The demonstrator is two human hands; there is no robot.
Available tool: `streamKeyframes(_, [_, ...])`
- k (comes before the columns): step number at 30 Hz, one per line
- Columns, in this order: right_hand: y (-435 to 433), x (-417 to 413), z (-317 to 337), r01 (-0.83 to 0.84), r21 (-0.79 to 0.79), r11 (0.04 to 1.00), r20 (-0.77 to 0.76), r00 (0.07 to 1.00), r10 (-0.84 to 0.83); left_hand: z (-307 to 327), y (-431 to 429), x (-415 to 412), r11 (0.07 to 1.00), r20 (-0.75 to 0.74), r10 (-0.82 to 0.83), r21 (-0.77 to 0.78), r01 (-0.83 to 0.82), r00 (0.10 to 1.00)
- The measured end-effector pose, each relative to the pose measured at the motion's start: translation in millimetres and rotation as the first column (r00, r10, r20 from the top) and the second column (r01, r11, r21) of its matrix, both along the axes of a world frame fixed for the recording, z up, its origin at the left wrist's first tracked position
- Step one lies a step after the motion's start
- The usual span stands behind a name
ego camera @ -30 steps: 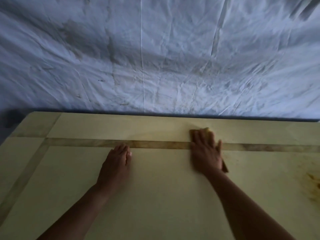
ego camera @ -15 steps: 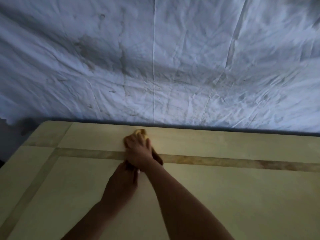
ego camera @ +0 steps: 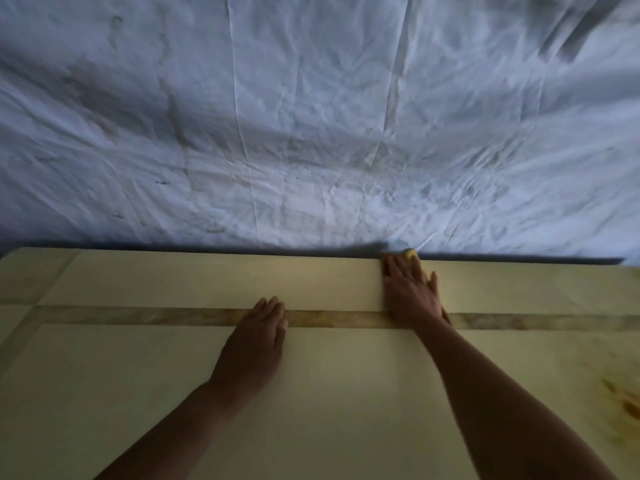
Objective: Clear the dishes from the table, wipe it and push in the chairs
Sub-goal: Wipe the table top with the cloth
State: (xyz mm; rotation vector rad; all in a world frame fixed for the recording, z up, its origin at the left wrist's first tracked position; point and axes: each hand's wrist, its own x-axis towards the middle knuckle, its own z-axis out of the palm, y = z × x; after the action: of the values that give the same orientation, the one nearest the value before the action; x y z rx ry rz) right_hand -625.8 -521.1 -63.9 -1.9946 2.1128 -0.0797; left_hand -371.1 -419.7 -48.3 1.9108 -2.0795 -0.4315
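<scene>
Two hands lie flat on the pale cream tabletop (ego camera: 311, 393) in the head view. The left hand (ego camera: 258, 336) rests palm down with straight fingers, grasping nothing, its fingertips reaching over the brown inlaid band (ego camera: 173, 315) that runs across the surface. The right hand (ego camera: 410, 292), fingers also straight and not clenched, presses down on a yellow cloth (ego camera: 411, 253) at the far edge of the tabletop; only a yellow bit shows past the fingertips. Brownish stains (ego camera: 620, 400) mark the surface near the right edge. Beyond the far edge hangs a wrinkled, smudged white sheet (ego camera: 311, 133).
</scene>
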Motion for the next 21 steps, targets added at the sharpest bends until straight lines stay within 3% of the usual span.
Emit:
streamKeyframes(6, [21.1,-65.9,-2.8,0.172,-0.021,0.985,-0.019,0.985,-0.173,-5.0,2.3,-57.3,0.990,-0.021,-0.128,0.064,0.129,0.992])
streamKeyframes(10, [34.7,-79.2,-5.1,0.234,-0.035,0.972,-0.015,0.972,-0.235,-10.1,5.0,-70.3,0.981,0.047,-0.159,0.117,0.152,0.986])
streamKeyframes(15, [69.7,-71.4,-5.2,0.300,-0.025,0.954,0.002,0.954,-0.300,2.1,10.5,-67.6,0.970,-0.001,-0.182,0.161,0.179,0.983])
streamKeyframes(18, [95.3,-50.0,-4.0,0.239,-0.041,0.970,-0.029,0.970,-0.240,1.5,13.4,-69.9,0.971,0.001,-0.179,0.159,0.177,0.984])
streamKeyframes(21, [117.6,-5.9,-3.5,0.061,-0.060,0.996,-0.036,0.997,-0.063,0.0,8.3,-66.8,0.965,-0.037,-0.157,0.206,0.161,0.987])
